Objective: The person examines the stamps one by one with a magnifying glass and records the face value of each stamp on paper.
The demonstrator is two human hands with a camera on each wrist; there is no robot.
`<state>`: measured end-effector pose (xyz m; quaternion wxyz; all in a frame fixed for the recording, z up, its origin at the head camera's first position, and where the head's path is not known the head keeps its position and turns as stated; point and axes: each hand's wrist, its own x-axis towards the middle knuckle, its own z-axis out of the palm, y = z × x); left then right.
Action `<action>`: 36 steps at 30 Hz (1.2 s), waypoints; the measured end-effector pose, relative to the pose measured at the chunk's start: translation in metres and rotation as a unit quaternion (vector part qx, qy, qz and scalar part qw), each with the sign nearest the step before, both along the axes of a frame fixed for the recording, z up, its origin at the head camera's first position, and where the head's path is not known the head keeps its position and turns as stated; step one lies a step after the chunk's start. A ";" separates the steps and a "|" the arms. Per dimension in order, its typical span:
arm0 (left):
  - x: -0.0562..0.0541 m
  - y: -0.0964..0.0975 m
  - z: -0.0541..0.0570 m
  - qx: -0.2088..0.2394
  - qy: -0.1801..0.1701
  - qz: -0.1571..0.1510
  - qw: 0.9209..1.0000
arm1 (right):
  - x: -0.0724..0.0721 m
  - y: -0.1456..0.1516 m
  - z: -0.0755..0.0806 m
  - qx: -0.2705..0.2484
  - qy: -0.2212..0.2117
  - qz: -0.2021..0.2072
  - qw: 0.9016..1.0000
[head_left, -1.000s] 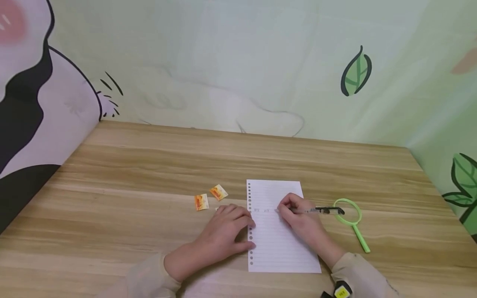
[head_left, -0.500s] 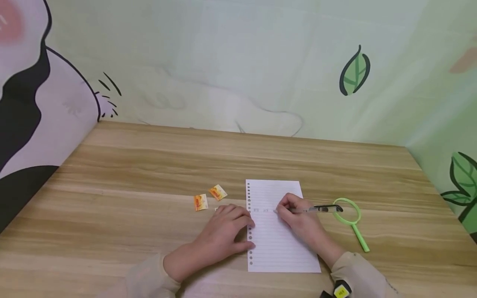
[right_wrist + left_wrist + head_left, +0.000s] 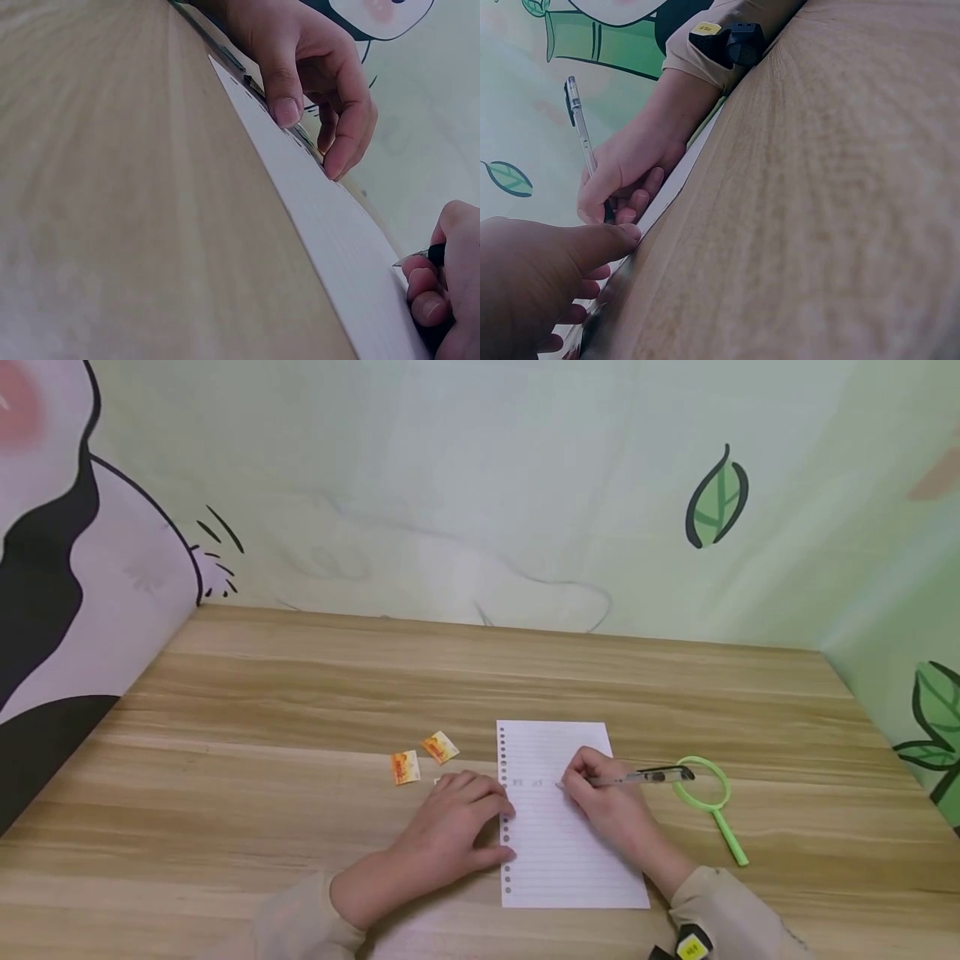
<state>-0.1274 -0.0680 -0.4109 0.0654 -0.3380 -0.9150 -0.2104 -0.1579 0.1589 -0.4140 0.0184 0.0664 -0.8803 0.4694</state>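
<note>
A lined sheet of paper (image 3: 570, 860) with punched holes down its left edge lies on the wooden table. My right hand (image 3: 611, 797) pinches a clear pen (image 3: 637, 776) with a black clip, its tip at the paper beside a short row of faint writing (image 3: 527, 782). My left hand (image 3: 453, 822) rests at the sheet's left edge, thumb and fingertips on the holed margin, fingers relaxed and spread. In the right wrist view the pen tip (image 3: 399, 264) shows close over the paper (image 3: 300, 202), and the left thumb touches the margin.
Two small orange-and-white packets (image 3: 406, 767) lie beyond the left hand, and part of another pale piece peeks out at its fingertips. A green magnifying glass (image 3: 727, 837) lies right of the paper; the pen's end overlaps its ring. A printed wall covering (image 3: 465, 485) stands behind the table (image 3: 262, 693).
The right hand and pen shift very slightly, the pen's rear end a little higher in view. The left hand stays on the margin; the whole view drifts a little.
</note>
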 end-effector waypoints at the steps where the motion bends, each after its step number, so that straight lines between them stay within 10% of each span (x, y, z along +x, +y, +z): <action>1: 0.000 0.000 0.000 0.000 -0.002 0.000 1.000 | 0.000 0.000 0.000 0.004 0.003 0.002 1.000; 36: -0.001 0.001 -0.002 0.013 0.004 -0.005 1.000 | -0.001 0.001 0.001 0.013 -0.007 -0.023 1.000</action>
